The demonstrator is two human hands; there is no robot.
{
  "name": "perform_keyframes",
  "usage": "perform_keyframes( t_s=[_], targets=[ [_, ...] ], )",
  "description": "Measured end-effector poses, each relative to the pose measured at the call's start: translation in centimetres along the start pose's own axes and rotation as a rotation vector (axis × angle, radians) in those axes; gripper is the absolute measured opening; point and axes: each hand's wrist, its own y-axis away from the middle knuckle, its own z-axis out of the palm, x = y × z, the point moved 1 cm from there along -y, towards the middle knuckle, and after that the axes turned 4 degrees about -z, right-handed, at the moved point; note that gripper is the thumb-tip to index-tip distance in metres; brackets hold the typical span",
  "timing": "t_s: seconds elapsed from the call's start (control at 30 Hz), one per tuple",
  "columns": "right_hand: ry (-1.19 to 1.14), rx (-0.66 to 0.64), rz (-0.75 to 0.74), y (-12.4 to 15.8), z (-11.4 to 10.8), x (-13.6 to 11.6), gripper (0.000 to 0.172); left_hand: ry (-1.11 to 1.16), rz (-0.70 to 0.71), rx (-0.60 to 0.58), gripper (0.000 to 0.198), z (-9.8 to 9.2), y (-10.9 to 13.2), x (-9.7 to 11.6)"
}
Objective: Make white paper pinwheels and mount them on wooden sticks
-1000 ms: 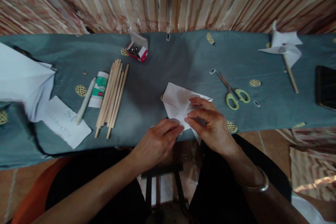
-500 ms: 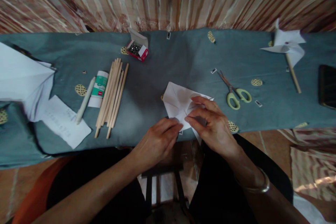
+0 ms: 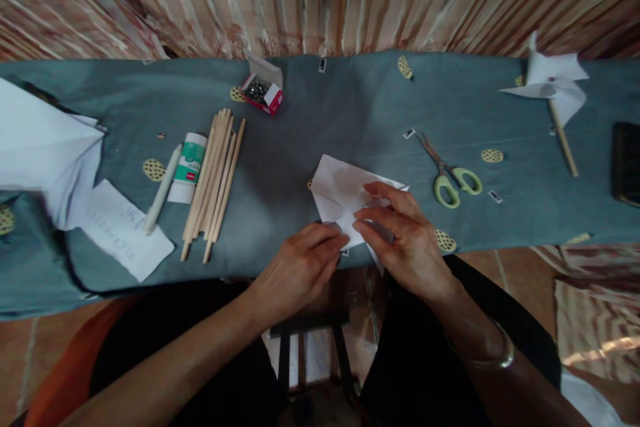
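"Paper, white and creased: where do I have it?"

"At mid-frame, by the near edge of the tablecloth."

"And my hands, from here?"

"Left hand, at seven o'clock from it, pinches its near edge; right hand, at four, holds it between thumb and fingertips. Scissors lie at three, wooden sticks at nine, pinwheel at two."

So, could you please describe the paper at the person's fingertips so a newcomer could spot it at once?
Find the near edge of the blue-green tablecloth, left of the green-handled scissors. There, the left hand and right hand touch a creased white paper. Unlike the paper stack or the white pinwheel, it is being handled.
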Motion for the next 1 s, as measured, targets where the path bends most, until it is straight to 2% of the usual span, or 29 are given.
perform_keyframes(
  t_s=[0.37,0.63,0.87,1.0],
  targets=[
    [0.054,-0.074,-0.070,0.4,0.5,0.1,0.032,0.015,-0.007,0.008,0.022,0.1,0.0,0.0],
    [0.225,-0.013,-0.170,1.2,1.7,-0.6,0.029,-0.001,-0.021,-0.013,0.022,-0.1,-0.1,0.1],
    [0.195,-0.030,-0.187,2.2,3.0,-1.0,0.042,-0.129,-0.037,-0.086,0.023,-0.1,-0.2,0.6],
    [0.183,-0.048,-0.190,1.9,2.8,-1.1,0.039,-0.194,-0.023,-0.105,0.022,0.0,-0.2,0.5]
  ],
)
